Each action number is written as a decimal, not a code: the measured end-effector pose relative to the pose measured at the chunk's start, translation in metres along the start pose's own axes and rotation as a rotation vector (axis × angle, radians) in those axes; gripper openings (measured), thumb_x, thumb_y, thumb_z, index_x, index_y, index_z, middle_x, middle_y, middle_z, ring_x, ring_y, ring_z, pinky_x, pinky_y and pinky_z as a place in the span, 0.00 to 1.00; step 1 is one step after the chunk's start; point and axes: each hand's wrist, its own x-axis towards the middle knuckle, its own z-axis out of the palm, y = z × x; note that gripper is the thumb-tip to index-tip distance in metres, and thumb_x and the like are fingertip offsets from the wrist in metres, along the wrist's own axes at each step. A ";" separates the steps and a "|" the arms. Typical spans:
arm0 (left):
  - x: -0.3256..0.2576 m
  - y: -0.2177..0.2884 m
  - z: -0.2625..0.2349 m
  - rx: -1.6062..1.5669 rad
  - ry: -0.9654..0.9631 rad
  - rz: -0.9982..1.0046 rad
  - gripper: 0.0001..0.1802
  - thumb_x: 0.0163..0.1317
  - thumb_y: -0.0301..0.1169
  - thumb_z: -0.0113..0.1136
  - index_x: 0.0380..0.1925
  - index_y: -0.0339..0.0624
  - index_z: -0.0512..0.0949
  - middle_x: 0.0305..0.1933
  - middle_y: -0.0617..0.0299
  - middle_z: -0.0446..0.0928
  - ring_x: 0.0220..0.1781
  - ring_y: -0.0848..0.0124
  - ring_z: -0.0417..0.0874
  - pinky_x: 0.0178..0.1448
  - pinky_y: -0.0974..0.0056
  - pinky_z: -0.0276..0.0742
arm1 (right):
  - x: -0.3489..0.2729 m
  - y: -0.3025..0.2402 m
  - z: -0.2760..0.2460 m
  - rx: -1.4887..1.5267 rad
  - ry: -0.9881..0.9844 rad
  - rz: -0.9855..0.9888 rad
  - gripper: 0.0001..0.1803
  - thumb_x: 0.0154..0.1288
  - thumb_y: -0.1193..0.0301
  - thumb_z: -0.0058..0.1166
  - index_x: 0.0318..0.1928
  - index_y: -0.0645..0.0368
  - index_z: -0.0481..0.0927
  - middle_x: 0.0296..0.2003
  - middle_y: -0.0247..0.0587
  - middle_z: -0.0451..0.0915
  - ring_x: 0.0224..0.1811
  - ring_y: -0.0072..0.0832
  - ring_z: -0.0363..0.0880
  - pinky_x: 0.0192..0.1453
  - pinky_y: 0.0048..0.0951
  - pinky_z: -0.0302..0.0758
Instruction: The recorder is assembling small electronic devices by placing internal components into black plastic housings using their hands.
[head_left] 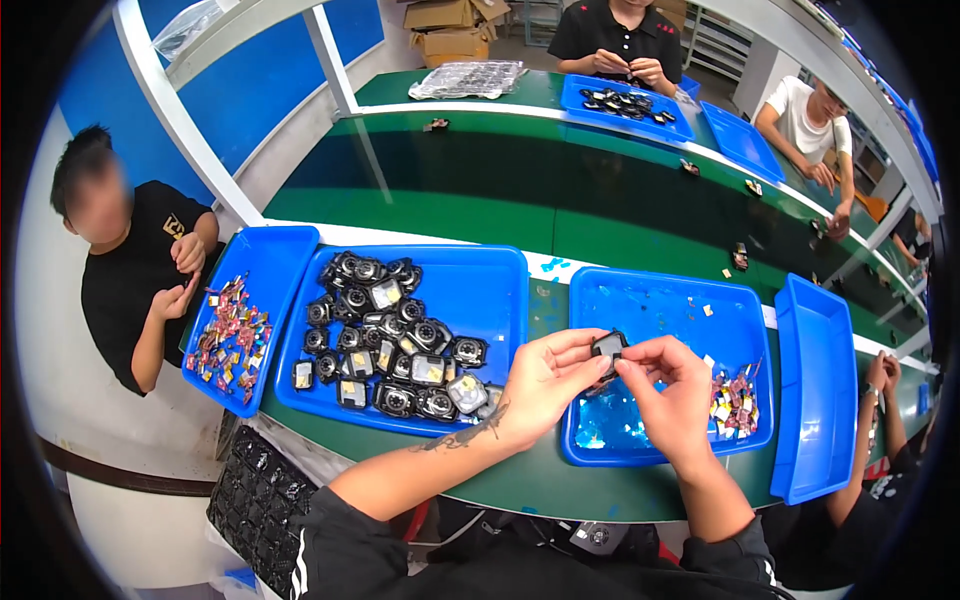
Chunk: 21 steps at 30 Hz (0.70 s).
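Observation:
Between my two hands, over the middle blue tray (640, 295), is a small black watch case (608, 345) with a grey face. My left hand (545, 388) grips it from the left, thumb across its lower side. The thumb and fingertips of my right hand (672, 395) pinch its lower right edge; whether they also hold a smaller part is hidden. To the left, a wide blue tray (508, 290) carries a heap of similar black watch cases (385, 325). Small red, yellow and silver parts (738, 400) are piled at the right of the middle tray, with blue film scraps (600, 425) below my hands.
Another blue tray (255, 240) with colourful small parts stands far left, near a person in black. A narrow blue tray (815, 400) lies right. Beyond runs a green conveyor belt (480, 185) bearing scattered small pieces. White posts (185, 110) frame the bench; several people sit around.

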 end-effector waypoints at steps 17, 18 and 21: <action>-0.006 -0.005 0.004 0.173 -0.153 0.174 0.22 0.67 0.22 0.54 0.61 0.33 0.68 0.53 0.55 0.78 0.52 0.74 0.78 0.56 0.70 0.76 | -0.003 -0.012 -0.007 -0.110 -0.010 -0.155 0.04 0.54 0.80 0.63 0.32 0.64 0.82 0.26 0.41 0.82 0.28 0.25 0.80 0.32 0.23 0.74; -0.006 -0.004 0.004 0.193 -0.151 0.160 0.21 0.67 0.21 0.53 0.60 0.31 0.69 0.54 0.53 0.77 0.54 0.72 0.78 0.59 0.68 0.75 | -0.002 -0.012 -0.008 -0.108 -0.006 -0.152 0.04 0.54 0.80 0.63 0.32 0.64 0.82 0.26 0.41 0.82 0.28 0.25 0.80 0.32 0.23 0.74; -0.007 -0.005 0.002 0.222 -0.146 0.136 0.21 0.67 0.21 0.53 0.59 0.29 0.69 0.56 0.51 0.76 0.55 0.71 0.78 0.61 0.67 0.75 | -0.002 -0.012 -0.008 -0.113 -0.013 -0.146 0.04 0.54 0.81 0.63 0.32 0.64 0.82 0.27 0.42 0.83 0.27 0.25 0.80 0.33 0.23 0.75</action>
